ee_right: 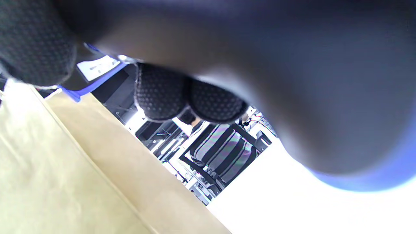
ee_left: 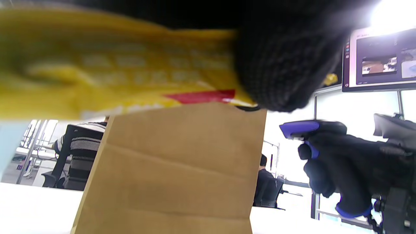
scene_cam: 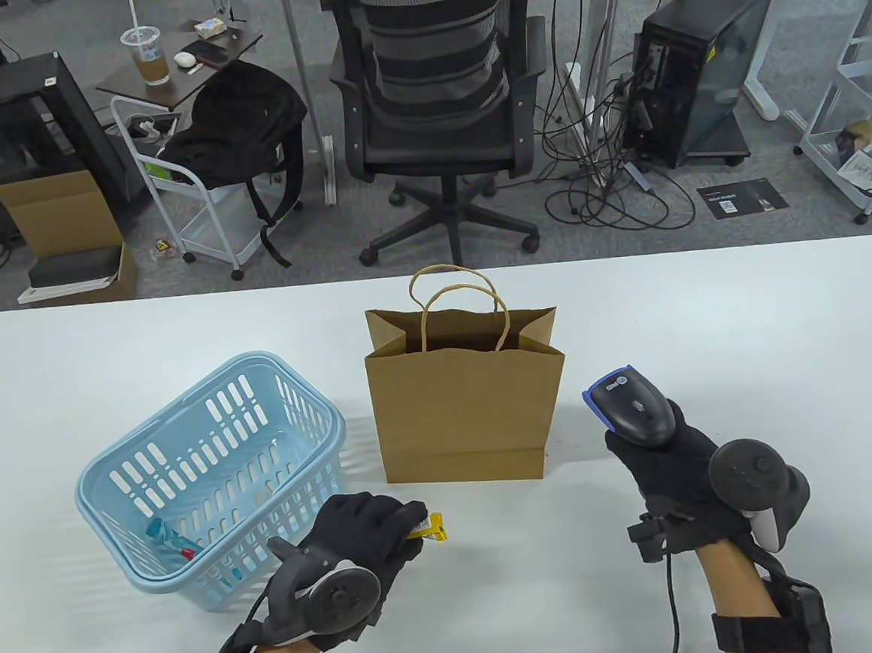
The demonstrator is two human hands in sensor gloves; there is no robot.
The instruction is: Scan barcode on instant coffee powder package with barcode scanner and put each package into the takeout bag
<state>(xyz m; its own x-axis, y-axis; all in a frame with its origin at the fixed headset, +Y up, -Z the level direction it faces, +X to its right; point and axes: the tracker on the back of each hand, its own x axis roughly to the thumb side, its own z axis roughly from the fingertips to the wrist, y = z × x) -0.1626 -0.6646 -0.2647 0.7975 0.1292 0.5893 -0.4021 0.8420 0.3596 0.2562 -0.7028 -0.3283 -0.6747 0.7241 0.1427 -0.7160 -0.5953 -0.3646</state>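
One yellow coffee package (scene_cam: 431, 527) was pinched in the curled fingers of the left hand (scene_cam: 362, 532), just in front of the takeout bag (scene_cam: 465, 414), its long axis running left to right toward the right hand (scene_cam: 669, 466). That hand gripped the barcode scanner (scene_cam: 631, 407), fingers wrapped round the handle, nose aimed up and left; scanner and package stood apart, so the scan looked not yet made. Print on the package was too blurred to read; another package (scene_cam: 172, 542) lay in the blue basket (scene_cam: 116, 472).
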